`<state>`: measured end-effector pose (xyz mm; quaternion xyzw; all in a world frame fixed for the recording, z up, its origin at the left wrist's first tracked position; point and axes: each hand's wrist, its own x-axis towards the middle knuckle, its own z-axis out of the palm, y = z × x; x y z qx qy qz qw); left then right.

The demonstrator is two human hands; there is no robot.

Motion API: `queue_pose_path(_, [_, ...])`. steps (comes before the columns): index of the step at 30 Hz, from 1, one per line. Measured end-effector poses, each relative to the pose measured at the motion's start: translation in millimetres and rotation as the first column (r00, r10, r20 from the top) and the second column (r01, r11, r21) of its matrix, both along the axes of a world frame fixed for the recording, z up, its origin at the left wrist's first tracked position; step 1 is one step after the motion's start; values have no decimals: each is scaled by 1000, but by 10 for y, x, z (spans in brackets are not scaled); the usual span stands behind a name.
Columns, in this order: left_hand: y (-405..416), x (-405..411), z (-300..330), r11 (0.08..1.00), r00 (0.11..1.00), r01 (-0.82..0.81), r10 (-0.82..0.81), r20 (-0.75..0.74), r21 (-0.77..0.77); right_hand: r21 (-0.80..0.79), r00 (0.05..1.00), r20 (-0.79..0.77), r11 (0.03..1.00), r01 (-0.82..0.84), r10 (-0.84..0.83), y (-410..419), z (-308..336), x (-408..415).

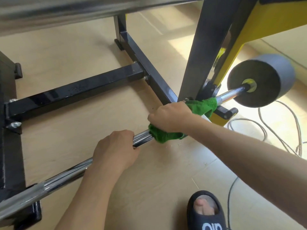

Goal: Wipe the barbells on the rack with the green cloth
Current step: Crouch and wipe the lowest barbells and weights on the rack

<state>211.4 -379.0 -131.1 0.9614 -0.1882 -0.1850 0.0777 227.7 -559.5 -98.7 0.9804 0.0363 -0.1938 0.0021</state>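
I have the low barbell (69, 175) running across my view from the bottom left up to its grey end weight (260, 80) on the right, resting in the bottom cradle of the black and yellow rack (199, 55).

My right hand (171, 117) is closed over the green cloth (166, 136), which is wrapped around the chrome shaft so the fabric touches the metal all the way round rather than on one face only. Part of the cloth trails out past my knuckles toward the rack upright, close to where the shaft meets the cradle.

My left hand (116, 150) is clamped bare on the bar just beside the cloth, fingers curled over the top. I judge this is to keep the bar from rolling or sliding in its cradle while the other hand rubs along it.

A second bar (58, 10) sits blurred along the top of the view, higher on the rack; I cannot tell whether it has been wiped.

My slippered foot (206, 211) is planted on the wooden floor (74, 52) near loose cables (265, 128), well clear of the bar.

I take the step in hand to be wiping the stretch of shaft near the right upright, with the length toward the left end possibly yet to do.
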Motion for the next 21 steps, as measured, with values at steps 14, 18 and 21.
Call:
queue_pose_path(14, [63,-49,14,1000,999,-22,22,28,13,56,604,797,995,-81,5,-831,-530,-403])
queue_pose_path(18, [64,-38,54,1000,1000,-17,17,5,-11,209,564,767,950,231,-306,-675,-579,-429])
queue_pose_path(21, [241,-45,164,1000,1000,-22,22,-5,-18,271,566,752,942,200,-337,-179,-506,-458])
